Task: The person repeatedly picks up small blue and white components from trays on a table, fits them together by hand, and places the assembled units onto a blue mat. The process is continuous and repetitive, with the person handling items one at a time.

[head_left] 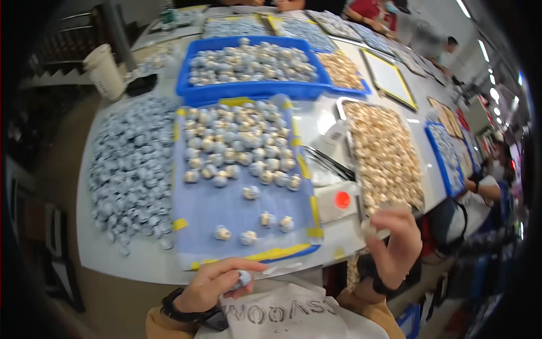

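Note:
Near the table's front edge, my left hand is closed on a small blue-grey rounded piece. My right hand is raised by the near end of a tray of beige pieces. Its thumb and fingertips pinch a small pale piece, blurred. Between the hands and farther off lies a blue-lined tray with yellow tape along its edges. Round blue-and-cream pieces crowd its far half, and several more sit loose nearer me. Left of it spreads a pile of blue-grey cup-like pieces.
A deep blue bin full of similar round pieces stands behind the lined tray. Dark tweezers and a white box with a red dot lie between the trays. A white cup stands far left. Other people work at the right and far end.

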The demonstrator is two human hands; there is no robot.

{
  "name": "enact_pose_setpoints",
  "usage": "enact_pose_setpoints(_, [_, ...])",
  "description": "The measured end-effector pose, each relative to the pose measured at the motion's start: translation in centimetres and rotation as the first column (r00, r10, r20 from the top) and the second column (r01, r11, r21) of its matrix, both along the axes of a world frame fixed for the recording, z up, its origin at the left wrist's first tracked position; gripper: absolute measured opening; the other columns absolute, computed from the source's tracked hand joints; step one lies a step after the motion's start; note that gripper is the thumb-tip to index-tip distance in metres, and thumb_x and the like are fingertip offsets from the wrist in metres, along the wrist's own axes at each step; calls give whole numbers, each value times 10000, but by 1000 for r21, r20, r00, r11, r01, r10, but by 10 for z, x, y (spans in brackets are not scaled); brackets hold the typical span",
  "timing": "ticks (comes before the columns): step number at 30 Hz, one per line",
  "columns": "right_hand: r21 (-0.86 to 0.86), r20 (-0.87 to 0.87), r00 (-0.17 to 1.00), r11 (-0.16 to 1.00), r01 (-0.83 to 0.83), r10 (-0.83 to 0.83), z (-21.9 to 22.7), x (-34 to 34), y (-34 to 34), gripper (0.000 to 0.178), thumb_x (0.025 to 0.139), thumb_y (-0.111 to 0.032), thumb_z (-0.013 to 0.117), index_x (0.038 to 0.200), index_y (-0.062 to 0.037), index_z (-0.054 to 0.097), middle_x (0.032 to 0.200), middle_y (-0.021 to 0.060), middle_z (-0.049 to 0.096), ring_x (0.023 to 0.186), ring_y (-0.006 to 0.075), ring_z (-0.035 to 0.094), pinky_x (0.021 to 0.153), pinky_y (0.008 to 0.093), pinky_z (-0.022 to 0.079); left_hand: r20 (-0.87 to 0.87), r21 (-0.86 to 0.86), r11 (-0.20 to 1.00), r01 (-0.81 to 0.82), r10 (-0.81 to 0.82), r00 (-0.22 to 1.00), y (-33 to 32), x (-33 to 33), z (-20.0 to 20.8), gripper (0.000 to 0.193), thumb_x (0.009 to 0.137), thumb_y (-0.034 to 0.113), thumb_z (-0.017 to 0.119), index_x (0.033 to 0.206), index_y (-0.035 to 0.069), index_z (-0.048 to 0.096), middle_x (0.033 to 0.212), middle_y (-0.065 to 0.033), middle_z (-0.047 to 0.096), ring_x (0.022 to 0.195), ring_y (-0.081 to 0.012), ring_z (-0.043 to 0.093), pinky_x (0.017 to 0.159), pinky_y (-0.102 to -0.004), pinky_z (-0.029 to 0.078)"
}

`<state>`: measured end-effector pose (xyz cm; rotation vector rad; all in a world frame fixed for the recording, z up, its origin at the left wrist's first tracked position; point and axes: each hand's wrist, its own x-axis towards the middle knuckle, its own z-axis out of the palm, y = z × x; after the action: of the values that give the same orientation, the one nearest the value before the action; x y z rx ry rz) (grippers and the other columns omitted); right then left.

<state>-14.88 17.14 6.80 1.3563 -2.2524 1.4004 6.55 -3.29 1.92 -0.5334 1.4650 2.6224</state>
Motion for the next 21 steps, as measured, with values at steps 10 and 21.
enact_pose_setpoints(10, [351,1,999,935,-48,51,-15,-48,-16,181,706,-44,705,873,-31,638,820,98,590,752,259,574,643,329,456,-97,30,974,-226,228,969,8,-6,-15,372,915,200,493,1193,-43,534,816,-70,620,617,-67,479,537,-192,376])
enact_pose_setpoints(21, [305,-5,1000,952,-18,21,-28,-45,-18,203,657,-11,737,824,-30,623,794,93,581,742,252,563,645,327,450,-145,-19,967,-254,249,958,5,-5,-23,408,849,246,603,1120,-38,492,903,-202,628,576,-100,489,512,-214,399])
